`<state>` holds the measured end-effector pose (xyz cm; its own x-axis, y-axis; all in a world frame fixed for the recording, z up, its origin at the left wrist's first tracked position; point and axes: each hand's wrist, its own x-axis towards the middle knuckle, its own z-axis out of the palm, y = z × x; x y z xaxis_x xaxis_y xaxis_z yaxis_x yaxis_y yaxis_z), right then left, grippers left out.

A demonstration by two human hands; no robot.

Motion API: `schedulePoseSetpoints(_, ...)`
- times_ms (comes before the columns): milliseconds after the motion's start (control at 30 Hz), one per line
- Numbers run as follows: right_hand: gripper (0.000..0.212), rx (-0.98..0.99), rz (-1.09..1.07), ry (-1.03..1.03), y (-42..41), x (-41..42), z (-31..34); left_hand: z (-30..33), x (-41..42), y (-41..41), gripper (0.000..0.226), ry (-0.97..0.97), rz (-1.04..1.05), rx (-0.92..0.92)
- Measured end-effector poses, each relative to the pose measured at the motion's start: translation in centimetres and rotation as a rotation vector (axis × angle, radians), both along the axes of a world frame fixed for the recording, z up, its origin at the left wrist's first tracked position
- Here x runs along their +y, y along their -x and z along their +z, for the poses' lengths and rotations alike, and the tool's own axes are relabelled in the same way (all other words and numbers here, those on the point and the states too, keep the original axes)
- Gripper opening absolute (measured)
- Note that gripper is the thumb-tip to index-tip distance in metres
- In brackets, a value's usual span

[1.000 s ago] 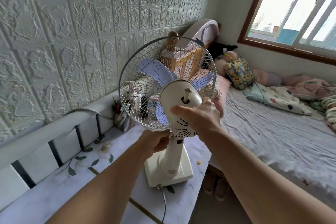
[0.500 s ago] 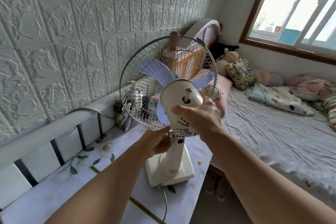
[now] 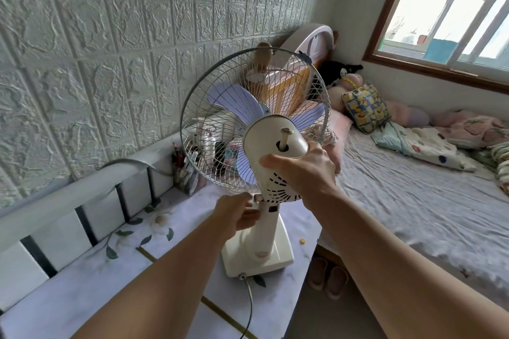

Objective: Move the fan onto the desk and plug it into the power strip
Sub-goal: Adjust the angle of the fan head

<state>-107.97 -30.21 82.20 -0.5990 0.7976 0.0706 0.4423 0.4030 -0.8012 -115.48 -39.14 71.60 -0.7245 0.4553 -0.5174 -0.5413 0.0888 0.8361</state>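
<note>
On desk (image 3: 82,297), near its bed-side edge: fan (image 3: 264,179) upright, square base flat on the marbled top, grille facing the wall end. Right hand (image 3: 305,170) wrapped around rear of motor housing, fingers closed on it. Left hand (image 3: 237,213) at the neck just below the housing, fingers pinching a small knob there. Cord (image 3: 249,308) trailing from base toward near edge; plug out of view. Pen holder (image 3: 187,173) beyond grille, by back rail.

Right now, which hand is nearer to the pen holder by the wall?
Left. The left hand is at the fan neck, on the pen holder side. The right hand grips the motor housing, farther toward the bed.
</note>
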Motion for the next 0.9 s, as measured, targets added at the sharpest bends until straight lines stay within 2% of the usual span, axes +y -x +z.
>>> schedulePoseSetpoints(67,0.095,-0.007,0.001,-0.003,0.0,0.0,0.0,0.2,-0.1,0.3,0.028,-0.085,-0.036,-0.095)
schedulePoseSetpoints(167,0.094,-0.011,-0.010,-0.012,0.1,0.0,0.0,-0.1,0.1,0.3,0.017,-0.130,-0.079,0.060)
schedulePoseSetpoints(233,0.092,-0.006,-0.019,-0.024,0.2,0.1,0.0,-0.5,0.0,0.4,0.014,-0.034,-0.093,0.288)
schedulePoseSetpoints(333,0.091,-0.006,-0.021,-0.032,0.2,0.1,-0.1,-0.9,-0.1,0.5,0.014,0.203,-0.067,0.767)
schedulePoseSetpoints(400,0.093,-0.010,-0.028,-0.019,0.1,0.1,-0.1,-1.1,-0.1,0.4,0.015,0.257,-0.059,0.916)
schedulePoseSetpoints(433,0.093,-0.012,-0.027,-0.013,0.1,0.1,-0.1,-1.1,-0.3,0.3,0.013,0.215,-0.060,0.871)
schedulePoseSetpoints(500,0.093,-0.012,-0.019,-0.007,0.1,0.0,-0.1,-0.9,-0.6,0.2,0.013,0.077,-0.053,0.584)
schedulePoseSetpoints(567,0.092,-0.011,-0.014,0.001,0.1,0.0,0.0,-0.5,-0.7,0.3,0.035,0.001,-0.029,0.216)
schedulePoseSetpoints(633,0.092,-0.011,-0.012,0.010,0.1,-0.1,0.1,0.0,-0.6,0.4,0.055,0.006,-0.076,-0.040)
schedulePoseSetpoints(733,0.091,-0.014,-0.008,0.018,0.0,-0.1,0.1,0.4,-0.1,0.5,0.055,0.019,-0.144,-0.166)
schedulePoseSetpoints(900,0.090,-0.012,-0.008,0.024,0.0,-0.1,0.1,0.5,-0.2,1.1,0.039,-0.018,-0.108,-0.286)
